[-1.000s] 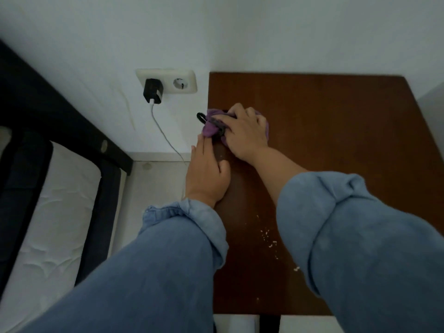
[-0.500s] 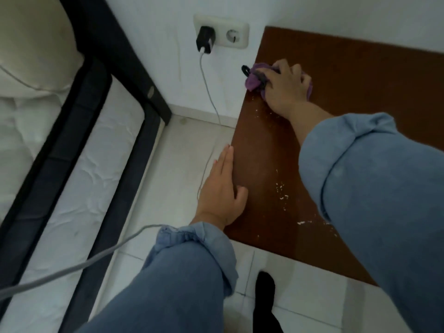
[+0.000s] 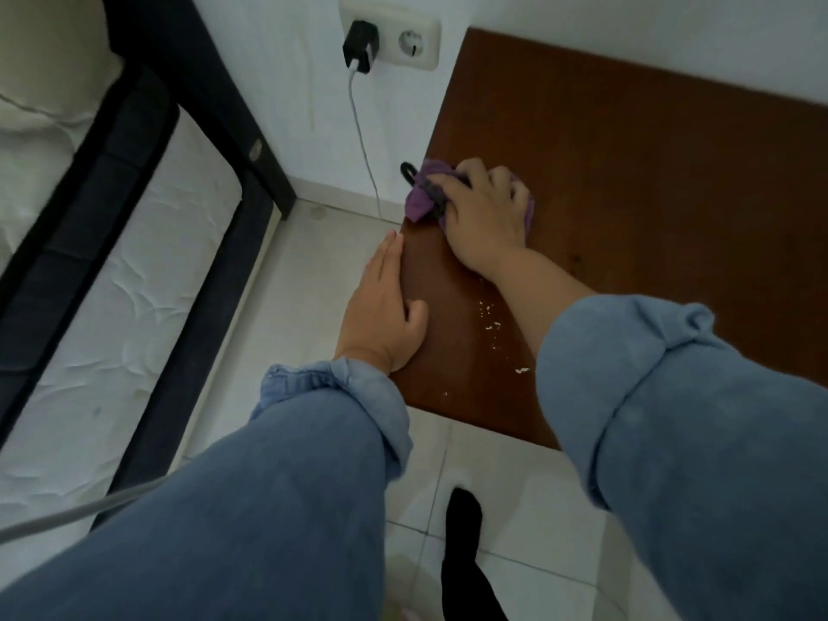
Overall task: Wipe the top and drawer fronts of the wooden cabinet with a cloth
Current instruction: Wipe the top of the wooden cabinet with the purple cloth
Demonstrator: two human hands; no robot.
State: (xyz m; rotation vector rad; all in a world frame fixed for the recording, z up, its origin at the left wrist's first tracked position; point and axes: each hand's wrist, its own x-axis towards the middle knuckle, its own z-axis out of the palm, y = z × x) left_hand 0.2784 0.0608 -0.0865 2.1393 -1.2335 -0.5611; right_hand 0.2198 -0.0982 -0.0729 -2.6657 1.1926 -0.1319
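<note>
Bedroom corner: white wall, pale tiled floor (image 3: pixel 313 280), a dark bed frame (image 3: pixel 148 141) with bare mattress (image 3: pixel 148 271) at left, and the wooden cabinet (image 3: pixel 649 181) pushed against the wall. Only its brown top shows; drawer fronts out of view. Right hand (image 3: pixel 486 217) pressed flat on a bunched purple cloth (image 3: pixel 419 203) at the top's left edge, fingers curled down over it and holding it, likely to keep pressure on while rubbing along the rim. A black loop on the cloth hangs past the edge. Left hand (image 3: pixel 383 307) lies open, fingers straight, gripping nothing, along the cabinet's left side edge, probably as a brace, or to catch debris. Pale crumbs (image 3: pixel 490 322) lie nearer the front edge, not yet reached. Charger (image 3: pixel 360 44) in the wall socket (image 3: pixel 414 40), its cable (image 3: pixel 365 145) dropping just beside the cabinet: a snag risk for the cloth.
</note>
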